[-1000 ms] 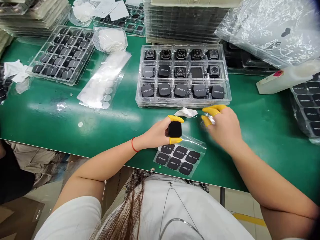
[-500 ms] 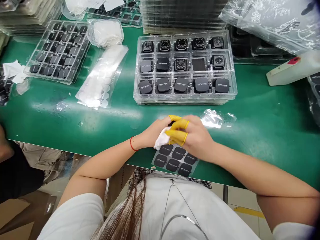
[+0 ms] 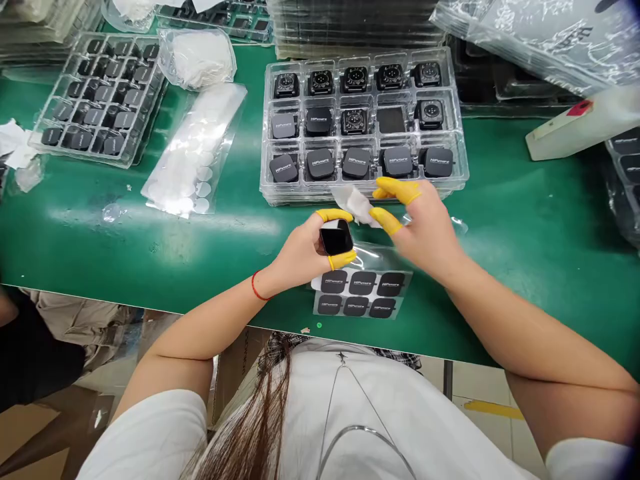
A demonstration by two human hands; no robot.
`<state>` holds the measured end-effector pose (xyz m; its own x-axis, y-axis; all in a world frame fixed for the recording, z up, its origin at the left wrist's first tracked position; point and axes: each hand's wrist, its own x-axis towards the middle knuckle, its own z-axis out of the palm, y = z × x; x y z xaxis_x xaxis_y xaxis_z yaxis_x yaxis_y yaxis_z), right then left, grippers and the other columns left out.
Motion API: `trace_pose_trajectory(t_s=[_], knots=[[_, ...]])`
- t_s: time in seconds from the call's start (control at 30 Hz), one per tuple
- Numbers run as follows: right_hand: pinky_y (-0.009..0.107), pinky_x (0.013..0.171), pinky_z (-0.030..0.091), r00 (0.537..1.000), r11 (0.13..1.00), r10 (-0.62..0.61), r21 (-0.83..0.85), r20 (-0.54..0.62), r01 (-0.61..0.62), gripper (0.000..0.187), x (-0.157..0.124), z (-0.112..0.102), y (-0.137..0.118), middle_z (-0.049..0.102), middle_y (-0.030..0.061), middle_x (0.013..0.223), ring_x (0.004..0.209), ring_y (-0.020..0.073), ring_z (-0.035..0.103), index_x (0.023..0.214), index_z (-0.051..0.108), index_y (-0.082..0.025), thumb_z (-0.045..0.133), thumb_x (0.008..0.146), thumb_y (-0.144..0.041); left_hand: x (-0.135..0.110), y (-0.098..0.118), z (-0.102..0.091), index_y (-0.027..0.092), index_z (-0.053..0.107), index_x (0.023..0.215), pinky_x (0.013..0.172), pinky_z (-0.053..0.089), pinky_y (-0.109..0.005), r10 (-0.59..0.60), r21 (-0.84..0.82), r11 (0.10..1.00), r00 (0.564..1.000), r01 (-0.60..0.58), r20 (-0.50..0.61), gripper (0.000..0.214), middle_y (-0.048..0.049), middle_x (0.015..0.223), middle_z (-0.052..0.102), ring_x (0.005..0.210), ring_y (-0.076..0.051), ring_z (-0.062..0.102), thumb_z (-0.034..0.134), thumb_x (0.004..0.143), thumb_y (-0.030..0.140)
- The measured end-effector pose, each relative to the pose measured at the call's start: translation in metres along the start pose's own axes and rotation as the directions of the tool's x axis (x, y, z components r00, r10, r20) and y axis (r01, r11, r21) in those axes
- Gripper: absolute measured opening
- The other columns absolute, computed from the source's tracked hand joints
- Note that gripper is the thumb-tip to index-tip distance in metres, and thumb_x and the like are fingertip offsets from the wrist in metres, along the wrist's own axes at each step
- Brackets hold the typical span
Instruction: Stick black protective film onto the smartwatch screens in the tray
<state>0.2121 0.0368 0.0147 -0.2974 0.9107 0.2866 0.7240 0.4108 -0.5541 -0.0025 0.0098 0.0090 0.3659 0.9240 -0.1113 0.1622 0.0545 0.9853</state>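
Observation:
My left hand (image 3: 317,245), with yellow finger cots, grips a strapless smartwatch body (image 3: 336,237) by its edges between thumb and fingers. Its glossy black screen faces up. My right hand (image 3: 417,220), also in yellow cots, is to the right with thumb and forefinger spread apart. A crumpled white wipe (image 3: 356,205) is beside its fingertips, just in front of the clear tray; whether a fingertip touches it I cannot tell. Below my hands a sheet of black square stickers (image 3: 363,283) with white lettering lies on the green table (image 3: 225,267).
A clear compartment tray (image 3: 463,177) of watch bodies, some with black square stickers, stands ahead. Another filled tray (image 3: 133,157) stands left, near a bag of white wipes (image 3: 197,57) and a sheet of round clear stickers (image 3: 193,160). A white bottle (image 3: 580,130) lies right.
My hands have moved apart. My right hand has gone right and forward, its fingers spreading, and the wipe is now near the tray. The watch body in my left hand has come into view.

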Motion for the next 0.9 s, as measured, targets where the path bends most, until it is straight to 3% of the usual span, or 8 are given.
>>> trace_pose_trajectory(t_s=[0.1,0.17,0.23,0.33,0.5,0.6,0.77,0.9], knots=[[0.047,0.096,0.050,0.987,0.984,-0.009,0.179,0.161,-0.020,0.041,-0.015,-0.021,0.002,0.064,0.0073,0.122,0.113,0.0285,0.058,0.124,0.064,-0.028,0.069,0.085,-0.037,0.002,0.004,-0.008,0.021,0.052,0.116,0.076,0.059,-0.028,0.029,-0.088,0.995,0.996,-0.036,-0.082,0.057,-0.0051,0.108,0.065,0.088,-0.016,0.069,0.081,0.071,0.038],[0.043,0.087,0.055,0.968,0.934,0.056,0.330,0.244,-0.138,0.045,-0.024,-0.025,0.005,0.065,0.0065,0.119,0.105,0.0261,0.063,0.125,0.064,-0.029,0.073,0.082,-0.040,0.004,0.006,-0.013,0.021,0.048,0.119,0.081,0.059,-0.031,0.035,-0.156,0.987,0.998,-0.042,-0.046,0.057,-0.0054,0.104,0.068,0.093,-0.019,0.072,0.079,0.075,0.041],[0.036,0.069,0.057,0.939,0.836,0.190,0.455,0.286,-0.308,0.039,-0.028,-0.021,0.010,0.070,0.0042,0.100,0.083,0.0215,0.067,0.120,0.066,-0.030,0.072,0.084,-0.043,0.004,0.006,-0.016,0.022,0.046,0.121,0.085,0.059,-0.033,0.080,-0.189,0.979,0.997,-0.078,0.001,0.057,-0.0043,0.099,0.070,0.096,-0.020,0.073,0.077,0.077,0.040],[0.028,0.047,0.047,0.881,0.711,0.329,0.525,0.340,-0.468,0.031,-0.024,-0.010,0.017,0.067,0.0003,0.073,0.055,0.0154,0.057,0.104,0.072,-0.027,0.071,0.083,-0.049,0.003,0.004,-0.015,0.022,0.048,0.118,0.091,0.058,-0.033,0.192,-0.155,0.970,0.981,-0.186,0.025,0.056,-0.0041,0.103,0.070,0.101,-0.020,0.073,0.080,0.074,0.035],[0.030,0.056,0.053,0.850,0.659,0.307,0.549,0.429,-0.515,0.033,-0.015,-0.013,0.021,0.072,0.0032,0.084,0.067,0.0173,0.063,0.091,0.075,-0.026,0.074,0.078,-0.056,0.002,0.002,-0.013,0.023,0.046,0.119,0.091,0.059,-0.034,0.197,-0.142,0.972,0.979,-0.188,0.050,0.055,-0.0050,0.105,0.070,0.105,-0.022,0.072,0.078,0.077,0.036],[0.030,0.060,0.055,0.857,0.662,0.340,0.549,0.387,-0.510,0.030,-0.013,-0.025,0.017,0.073,0.0044,0.086,0.070,0.0175,0.064,0.089,0.077,-0.024,0.085,0.068,-0.042,0.003,0.003,-0.016,0.024,0.046,0.119,0.093,0.059,-0.036,0.182,-0.183,0.968,0.983,-0.172,0.037,0.057,-0.0044,0.107,0.069,0.107,-0.022,0.072,0.080,0.075,0.036],[0.030,0.057,0.056,0.889,0.696,0.406,0.559,0.210,-0.450,0.015,-0.016,-0.031,0.009,0.072,0.0027,0.076,0.057,0.0140,0.061,0.089,0.077,-0.021,0.077,0.074,-0.026,0.006,0.005,-0.022,0.023,0.047,0.120,0.096,0.058,-0.037,0.096,-0.329,0.942,0.993,-0.070,0.062,0.057,-0.0067,0.120,0.068,0.116,-0.025,0.069,0.081,0.075,0.032],[0.041,0.091,0.054,0.975,0.860,0.221,0.478,-0.030,-0.180,0.013,-0.019,-0.033,0.006,0.074,0.0039,0.103,0.095,0.0218,0.068,0.087,0.078,-0.027,0.074,0.079,-0.017,0.008,0.005,-0.022,0.021,0.047,0.120,0.093,0.058,-0.037,-0.020,-0.381,0.923,0.996,0.050,0.082,0.058,-0.0104,0.121,0.069,0.113,-0.026,0.070,0.081,0.074,0.033]])
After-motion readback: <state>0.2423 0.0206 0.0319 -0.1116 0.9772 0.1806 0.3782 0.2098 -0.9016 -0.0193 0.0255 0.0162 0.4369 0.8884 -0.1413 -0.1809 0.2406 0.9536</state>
